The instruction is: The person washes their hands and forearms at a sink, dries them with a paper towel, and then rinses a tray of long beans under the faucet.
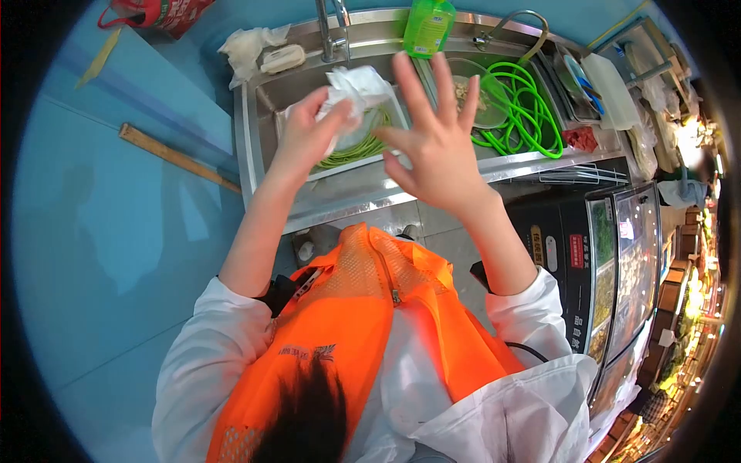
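Crumpled white paper pinched in left hand fingers, right hand fingers spread wide just beside it

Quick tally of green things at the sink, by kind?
Green bottle: 1
Green hose coil: 1
Bunch of green stems in the sink: 1
Total: 3
The left hand grips a crumpled white bag; the right hand is spread open.
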Tool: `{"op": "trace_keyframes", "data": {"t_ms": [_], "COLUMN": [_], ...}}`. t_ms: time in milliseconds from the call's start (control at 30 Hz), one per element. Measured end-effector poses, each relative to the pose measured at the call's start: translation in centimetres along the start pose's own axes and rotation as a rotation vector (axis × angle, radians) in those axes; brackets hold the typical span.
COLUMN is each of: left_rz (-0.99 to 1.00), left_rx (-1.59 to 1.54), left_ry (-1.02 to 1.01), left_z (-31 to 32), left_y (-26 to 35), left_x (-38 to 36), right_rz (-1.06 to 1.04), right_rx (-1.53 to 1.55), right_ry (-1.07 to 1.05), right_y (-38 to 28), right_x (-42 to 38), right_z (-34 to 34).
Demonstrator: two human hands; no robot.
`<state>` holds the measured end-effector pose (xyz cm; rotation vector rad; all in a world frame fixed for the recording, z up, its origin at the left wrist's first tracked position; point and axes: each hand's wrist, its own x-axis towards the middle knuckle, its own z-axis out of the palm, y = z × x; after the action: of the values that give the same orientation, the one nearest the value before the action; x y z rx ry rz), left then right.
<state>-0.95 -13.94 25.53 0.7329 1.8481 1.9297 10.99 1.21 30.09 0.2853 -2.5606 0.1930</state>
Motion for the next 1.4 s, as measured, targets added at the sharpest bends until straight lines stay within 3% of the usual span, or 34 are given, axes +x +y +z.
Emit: {"op": "trace_keyframes", "data": {"t_ms": [100,200,233,333,433,533,567,633,733,800,833,933,967,1067,1100,1133,1167,1200,1233,1300,1400], "left_rz": [-0.243,0.075,0.277,0.519,0.615,0.375,0.201,-0.156,-0.176,-0.134,-0.156,-0.295,-0.356,-0.183,-0.125,-0.007,0.121,-0.006,-0.136,-0.301,-0.536], "left_rx": [-0.331,0.193,0.33,0.595,0.622,0.456,0.162,-0.423,-0.921,-1.271,-1.407,-1.323,-1.258,-1.065,-0.999,-0.81,-0.627,-0.81,-0.996,-1.042,-1.205], "left_ry": [-0.324,-0.285,-0.204,-0.301,-0.411,-0.391,-0.32,-0.165,-0.26,-0.551,-0.422,-0.536,-0.357,-0.149,-0.081,-0.161,-0.217,-0.226,-0.211,-0.137,-0.223], "left_z": [1.1,3.0,3.1,1.9,0.8,-2.3,-2.3,-1.5,5.7,8.9,9.7,8.8,8.6,8.4,8.3,7.0,5.8,5.5,5.2,5.8,6.9], "left_y": [-0.6,0.8,0.4,0.9,1.4,-1.5,-1.9,-2.3,-0.8,1.0,2.2,0.3,0.3,-1.2,-2.4,-2.9,-2.4,-1.5,0.4,1.1,0.6], "left_x": [-1.2,-3.5,-4.1,-5.6,-6.3,-5.5,-4.9,-4.1,-4.0,-4.7,-5.2,-4.5,-4.9,-4.5,-4.4,-4.5,-4.5,-4.3,-4.0,-3.8,-5.1], "right_rz": [-0.033,0.006,0.01,-0.096,-0.149,-0.159,-0.165,-0.192,0.003,0.313,0.491,0.488,0.41,0.13,0.072,-0.005,-0.2,-0.39,-0.35,-0.004,0.282], "right_rx": [0.062,0.155,0.248,0.613,0.756,0.673,0.631,1.448,2.85,3.184,3.02,2.261,2.07,1.348,1.213,1.066,0.917,0.761,0.462,0.152,0.001], "right_ry": [-0.013,-0.14,-0.212,-0.394,-0.457,-0.406,-0.377,-0.396,-0.487,-0.019,0.321,0.604,0.704,0.588,0.416,0.26,0.247,0.232,0.35,0.303,0.197], "right_y": [-1.2,-1.7,-1.9,-1.0,-1.4,-1.3,-1.1,-1.1,-3.7,-4.9,-4.8,-5.1,-5.3,-4.5,-4.2,-3.9,-3.6,-3.1,-2.1,-2.4,-2.5], "right_x": [-0.1,-0.1,-0.1,-1.3,-2.0,-1.7,-1.5,-1.6,0.2,0.9,1.4,1.8,1.8,1.0,0.0,-0.9,-1.1,-1.3,-1.6,-0.5,-0.4], "right_z": [1.2,0.5,0.0,-0.1,-0.8,-3.1,-3.6,-2.9,-1.6,1.4,1.2,2.6,3.2,4.2,2.8,1.2,-0.1,-1.1,-1.9,-2.2,1.8]}}
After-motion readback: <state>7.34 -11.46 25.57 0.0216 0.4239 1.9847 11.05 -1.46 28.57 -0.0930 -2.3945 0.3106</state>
